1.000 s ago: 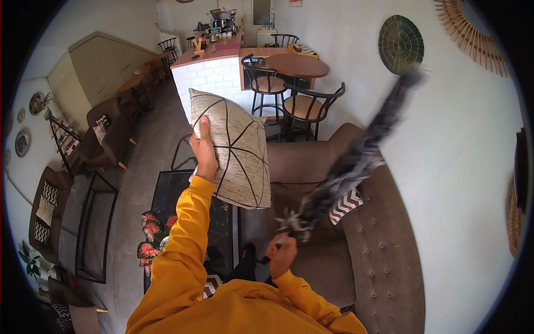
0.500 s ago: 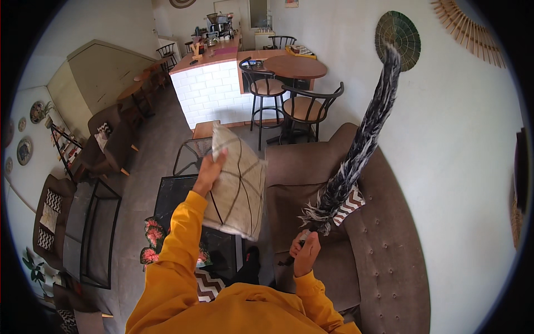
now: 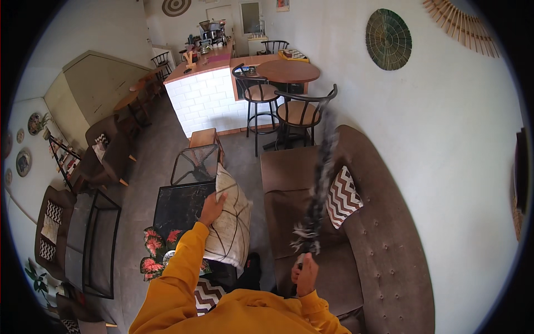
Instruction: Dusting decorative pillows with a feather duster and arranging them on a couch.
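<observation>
Holding a pale cushion (image 3: 229, 231) with dark crossing lines, the left grip (image 3: 212, 208) is near the centre of the frame, just left of the middle. It pinches the cushion's left edge, though part of the fingers is hidden behind the fabric. The cushion is tilted and stands in front of the right side of a black marble-look table (image 3: 182, 201); whether it touches that table cannot be told.

The right grip (image 3: 305, 275), at lower centre, is wrapped firmly around the handle of a fluffy black-and-grey duster (image 3: 318, 203). The duster points upward and its upper part is blurred, so it is probably being swung. Its fibres are apart from the cushion at this instant.

As far as can be judged, dusting is under way and this cushion is in the midst of it. One zigzag cushion (image 3: 344, 197) already rests against the back of the brown sofa (image 3: 384, 267), right of centre, yet nothing shows whether it has been dusted. A second zigzag cushion (image 3: 208, 295) lies at the lower centre, partly covered by the yellow sleeve (image 3: 177, 278). Putting down the held cushion is not yet done.
</observation>
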The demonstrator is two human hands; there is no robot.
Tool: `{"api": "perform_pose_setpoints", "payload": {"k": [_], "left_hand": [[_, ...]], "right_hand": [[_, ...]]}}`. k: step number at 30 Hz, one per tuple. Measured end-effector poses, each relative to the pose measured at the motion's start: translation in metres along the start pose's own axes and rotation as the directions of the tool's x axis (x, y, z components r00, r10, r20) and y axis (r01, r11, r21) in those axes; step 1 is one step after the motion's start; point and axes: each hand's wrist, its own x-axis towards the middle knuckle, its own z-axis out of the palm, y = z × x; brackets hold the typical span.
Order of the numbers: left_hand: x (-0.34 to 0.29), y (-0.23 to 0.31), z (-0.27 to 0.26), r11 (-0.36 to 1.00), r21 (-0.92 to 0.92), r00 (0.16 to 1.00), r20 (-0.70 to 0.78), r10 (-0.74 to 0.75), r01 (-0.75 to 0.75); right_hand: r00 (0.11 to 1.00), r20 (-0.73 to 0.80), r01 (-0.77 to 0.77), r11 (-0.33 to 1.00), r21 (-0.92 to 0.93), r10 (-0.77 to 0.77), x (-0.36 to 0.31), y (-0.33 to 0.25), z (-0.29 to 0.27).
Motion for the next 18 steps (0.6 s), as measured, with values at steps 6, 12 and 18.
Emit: {"api": "perform_pose_setpoints", "payload": {"k": [6,12,18], "left_hand": [[0.042,0.054,-0.03,0.943,-0.301,0.914,-0.405,0.006,-0.139],[0.096,0.137,-0.039,0.768,-0.472,0.795,-0.601,0.079,-0.433],[0.119,0.127,-0.056,0.706,-0.546,0.723,-0.688,-0.07,-0.451]], "right_hand": [[0.916,-0.032,0.388,0.861,0.328,-0.4,0.005,-0.056,0.041],[0.918,0.339,0.294,0.927,-0.232,-0.206,0.013,0.059,0.048],[0.969,0.218,0.108,0.994,0.035,-0.112,-0.005,-0.003,0.064]]}}
